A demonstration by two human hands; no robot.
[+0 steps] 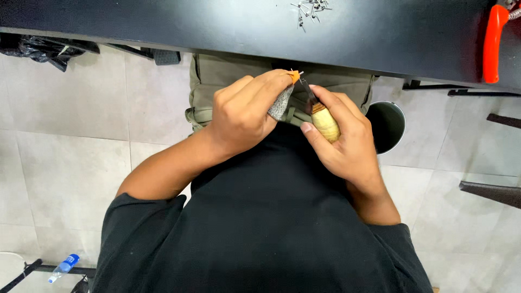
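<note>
My left hand (241, 111) is closed around a small orange piece (293, 76), with a grey mesh guard (280, 103) over the thumb. My right hand (347, 144) grips a knife by its pale wooden handle (324, 122). The dark blade (308, 92) points up toward the orange piece and meets it near the fingertips. Both hands are held close together over my lap, just below the edge of the black table (217, 27).
Several small metal screws (310, 10) lie on the table top. An orange-handled tool (493, 43) rests at the table's right end. A dark round bin (386, 126) stands on the tiled floor at right. A plastic bottle (63, 267) lies at lower left.
</note>
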